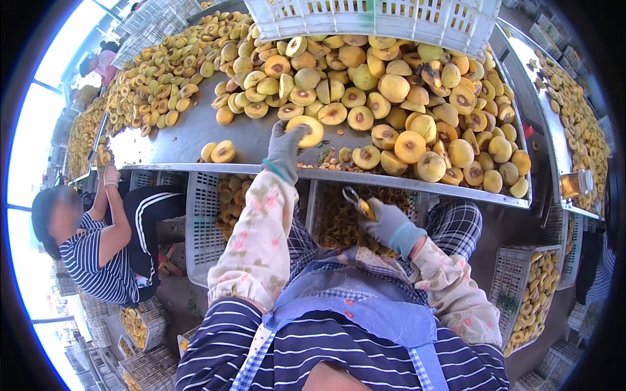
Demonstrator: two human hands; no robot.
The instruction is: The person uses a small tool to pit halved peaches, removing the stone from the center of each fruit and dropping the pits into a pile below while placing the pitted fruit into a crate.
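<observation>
My left hand, in a grey glove with a teal cuff, holds a yellow peach half above the near edge of the metal table. The cut face of that half is turned upward, and my fingers cover part of it. Over my lap, below the table edge, my right hand grips a pitting tool with a yellow handle and a metal loop at its tip. A large heap of halved peaches covers the table beyond my hands; many show brown pit hollows. Two halves lie apart on the left.
A white plastic crate stands over the heap's far side. Beneath the table are a crate of fruit and a container of brown pieces. A co-worker sits at the left. A jar stands on the right-hand table.
</observation>
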